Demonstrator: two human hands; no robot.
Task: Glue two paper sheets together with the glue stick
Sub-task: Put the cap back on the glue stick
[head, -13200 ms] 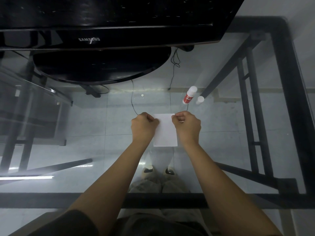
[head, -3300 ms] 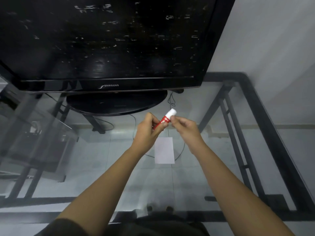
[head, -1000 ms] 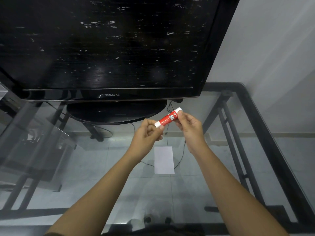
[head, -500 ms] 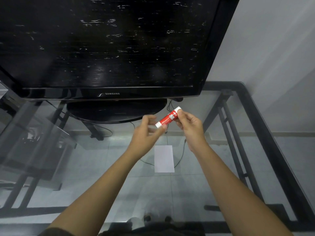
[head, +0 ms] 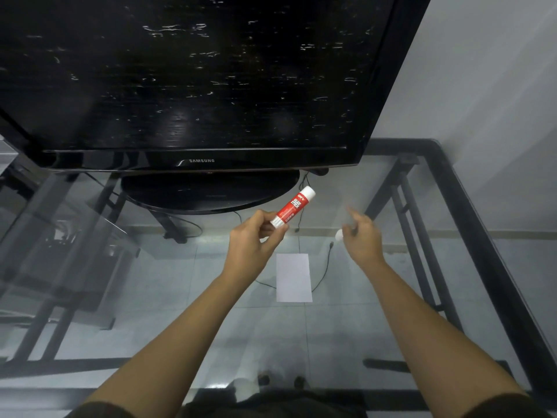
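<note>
My left hand [head: 251, 247] grips the lower end of a red and white glue stick [head: 294, 208], which points up and to the right above the glass table. My right hand [head: 361, 236] is off the stick, about a hand's width to its right, blurred, with the index finger raised. A small white round piece [head: 339, 235] shows at its thumb side; I cannot tell whether it is held or lies on the glass. The white paper [head: 294, 277] lies flat on the glass below and between my hands; it looks like a single sheet.
A large black Samsung TV [head: 196, 86] on an oval stand [head: 211, 191] fills the back of the glass table [head: 391, 342]. The table's black metal frame [head: 470, 206] runs along the right edge. Cables and a tiled floor show through the glass.
My right hand has let go of the stick's upper end and swung to the right. The left hand now holds the stick alone. The paper has not moved.
</note>
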